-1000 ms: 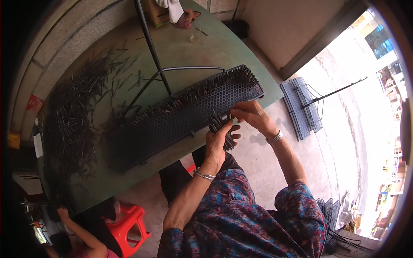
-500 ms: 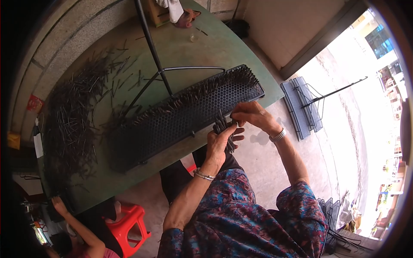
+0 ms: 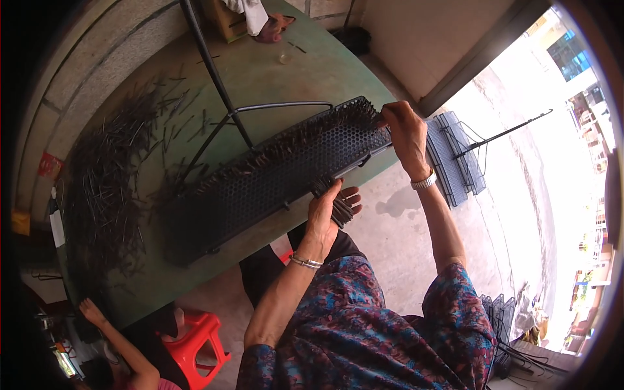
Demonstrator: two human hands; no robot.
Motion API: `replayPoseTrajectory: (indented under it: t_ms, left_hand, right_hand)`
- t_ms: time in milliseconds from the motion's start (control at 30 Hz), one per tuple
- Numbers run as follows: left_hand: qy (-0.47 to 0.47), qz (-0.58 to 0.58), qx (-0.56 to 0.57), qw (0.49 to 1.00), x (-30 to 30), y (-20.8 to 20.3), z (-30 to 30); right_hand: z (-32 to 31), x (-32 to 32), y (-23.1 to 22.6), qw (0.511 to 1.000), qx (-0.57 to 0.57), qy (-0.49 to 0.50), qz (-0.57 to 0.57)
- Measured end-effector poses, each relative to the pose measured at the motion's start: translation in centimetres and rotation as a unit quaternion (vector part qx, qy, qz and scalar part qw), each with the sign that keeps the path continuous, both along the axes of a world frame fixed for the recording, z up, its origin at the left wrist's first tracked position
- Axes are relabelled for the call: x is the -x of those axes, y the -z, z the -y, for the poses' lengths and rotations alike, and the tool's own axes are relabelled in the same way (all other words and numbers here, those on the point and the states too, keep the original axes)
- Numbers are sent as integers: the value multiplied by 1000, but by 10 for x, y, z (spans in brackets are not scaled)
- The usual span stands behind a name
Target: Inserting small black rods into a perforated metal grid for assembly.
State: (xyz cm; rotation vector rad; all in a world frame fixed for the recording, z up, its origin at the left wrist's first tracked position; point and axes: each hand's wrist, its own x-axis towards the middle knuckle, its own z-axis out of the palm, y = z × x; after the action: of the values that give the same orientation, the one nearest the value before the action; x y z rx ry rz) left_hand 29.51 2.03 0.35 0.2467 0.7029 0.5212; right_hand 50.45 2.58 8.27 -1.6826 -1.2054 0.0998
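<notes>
At the near edge of a flat green table (image 3: pixel 195 273), the left hand (image 3: pixel 321 216) clasped a bundle of thin dark sticks (image 3: pixel 342 212). Just beyond, on the table, lay a long black perforated tray (image 3: pixel 273 185); the right hand (image 3: pixel 408 135) bent over its right end, its grip too obscured to tell.

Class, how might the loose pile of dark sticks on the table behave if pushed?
The pile would probably spread rather than slide as one, since its sticks lie crossed. Each stick looks fairly stiff, being mostly straight, and likely light: the left hand holds a whole bunch.
</notes>
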Motion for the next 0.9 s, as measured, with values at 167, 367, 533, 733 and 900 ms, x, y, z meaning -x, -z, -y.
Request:
replayPoseTrajectory:
  t_ms: [167, 367, 533, 733, 900]
  left_hand:
    - [-20, 6, 40, 999, -3, 8, 2]
    - [-15, 13, 48, 999, -1, 4, 2]
    - [-7, 30, 38, 999, -1, 2, 4]
    - [11, 32, 37, 999, 0, 7, 5]
    - [4, 38, 40, 998, 0, 8, 7]
  right_hand:
    - [-20, -11, 19, 999, 13, 30, -8]
    - [-22, -11, 27, 998, 12, 37, 51]
    - [-21, -11, 25, 992, 45, 57, 100]
    - [-24, -16, 24, 988, 53, 41, 140]
    - [-28, -14, 25, 982, 46, 36, 178]
